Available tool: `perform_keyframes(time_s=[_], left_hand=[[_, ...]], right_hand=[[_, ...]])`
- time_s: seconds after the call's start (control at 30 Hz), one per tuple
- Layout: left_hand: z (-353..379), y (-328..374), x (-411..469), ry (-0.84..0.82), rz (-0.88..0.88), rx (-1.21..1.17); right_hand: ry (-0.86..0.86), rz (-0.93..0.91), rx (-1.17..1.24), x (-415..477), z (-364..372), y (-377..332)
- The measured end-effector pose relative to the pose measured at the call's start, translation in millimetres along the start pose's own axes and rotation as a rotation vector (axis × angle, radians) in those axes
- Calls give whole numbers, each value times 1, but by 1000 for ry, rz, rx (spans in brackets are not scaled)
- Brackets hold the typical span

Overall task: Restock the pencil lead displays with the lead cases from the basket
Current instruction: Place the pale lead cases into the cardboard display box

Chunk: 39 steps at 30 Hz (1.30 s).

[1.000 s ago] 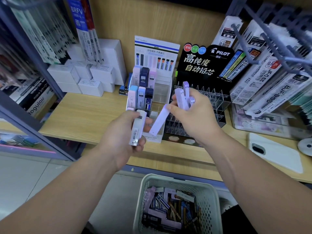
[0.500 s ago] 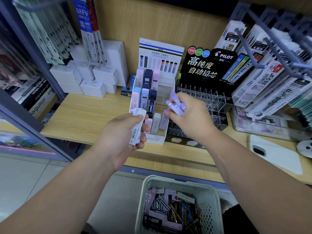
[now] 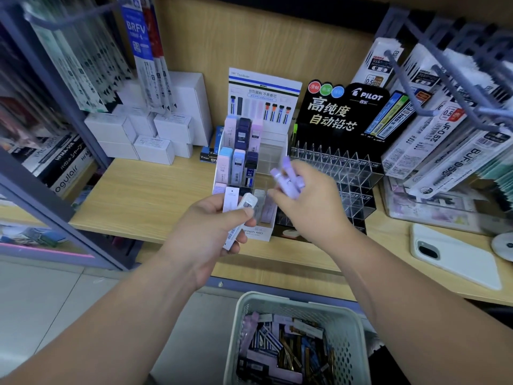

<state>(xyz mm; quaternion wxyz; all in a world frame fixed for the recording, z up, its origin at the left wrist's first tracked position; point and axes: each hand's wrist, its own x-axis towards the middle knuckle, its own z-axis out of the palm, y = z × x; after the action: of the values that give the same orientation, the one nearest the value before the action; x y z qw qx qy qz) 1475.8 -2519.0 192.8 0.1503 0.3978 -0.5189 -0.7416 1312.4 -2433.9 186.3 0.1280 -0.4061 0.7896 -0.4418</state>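
A white tiered lead display (image 3: 251, 234) stands on the wooden shelf with blue, navy and lilac lead cases in its slots. In front of its lowest row, my left hand (image 3: 206, 240) grips a white lead case (image 3: 241, 219). My right hand (image 3: 311, 207) holds several lilac lead cases (image 3: 286, 180) just right of the display, over its right column. The pale green basket (image 3: 351, 337) sits below the shelf edge with several loose cases inside. A clear Pilot lead rack (image 3: 341, 173) with a black backing card stands to the right.
White boxes (image 3: 151, 134) are stacked at the back left. Hanging refill packs (image 3: 433, 140) crowd the right side on wire hooks. A white phone (image 3: 455, 255) lies on the shelf at the right. A dark metal frame (image 3: 50, 207) borders the left.
The lilac case my right hand was lowering now stands in the front row. That hand has drawn slightly right with its remaining cases. My left hand stayed put.
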Motion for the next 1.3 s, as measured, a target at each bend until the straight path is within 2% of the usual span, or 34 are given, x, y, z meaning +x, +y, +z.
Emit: perform_keyframes(time_s=[0.07, 0.17, 0.5, 0.63, 0.8, 1.03, 1.17, 1.3], left_hand=[[1, 1, 0, 4, 18, -5], [4, 3, -2, -19, 32, -19], [8, 0, -4, 34, 180, 139], [10, -2, -6, 44, 142, 116], [6, 0, -2, 42, 22, -22], [9, -1, 0, 59, 34, -52], [9, 7, 1, 168, -63, -162], [-3, 15, 3, 289, -70, -273]], right_hand=[[-18, 158, 250, -9, -6, -13], [-88, 281, 440, -21, -12, -27], [-142, 341, 502, -30, -12, -42], [-133, 350, 470, -31, -12, -38], [-76, 401, 489, -24, -21, -34], [-37, 400, 392, -23, -20, -28], [24, 350, 380, -16, -24, -26], [49, 181, 154, -6, -25, -22]])
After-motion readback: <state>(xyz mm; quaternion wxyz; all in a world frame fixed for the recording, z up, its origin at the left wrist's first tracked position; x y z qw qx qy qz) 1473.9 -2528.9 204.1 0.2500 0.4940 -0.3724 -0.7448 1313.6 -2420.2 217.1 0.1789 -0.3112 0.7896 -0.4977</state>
